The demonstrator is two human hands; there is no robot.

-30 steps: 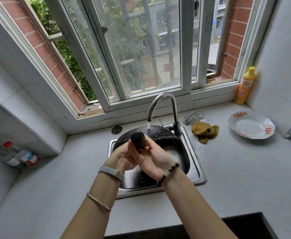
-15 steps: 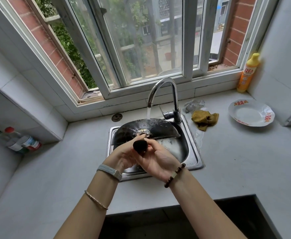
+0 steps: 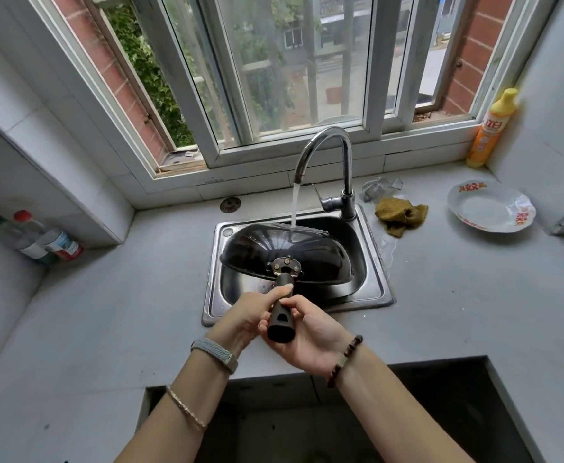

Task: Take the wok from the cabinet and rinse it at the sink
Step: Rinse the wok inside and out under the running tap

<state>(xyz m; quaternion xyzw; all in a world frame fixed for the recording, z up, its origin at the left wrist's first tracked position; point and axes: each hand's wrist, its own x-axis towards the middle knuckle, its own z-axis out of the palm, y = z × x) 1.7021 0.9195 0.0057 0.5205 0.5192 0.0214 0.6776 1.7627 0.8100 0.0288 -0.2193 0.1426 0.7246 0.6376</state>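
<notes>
I see left hand (image 3: 245, 315) and right hand (image 3: 314, 334) both gripping the handle (image 3: 282, 317), holding the wok (image 3: 294, 250) tipped in the sink (image 3: 376, 265) under the faucet (image 3: 327, 138) stream, likely so water sheets across it and drains off.

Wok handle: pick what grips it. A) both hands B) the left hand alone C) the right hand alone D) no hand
A: the left hand and the right hand both curl round the wok handle.
</notes>
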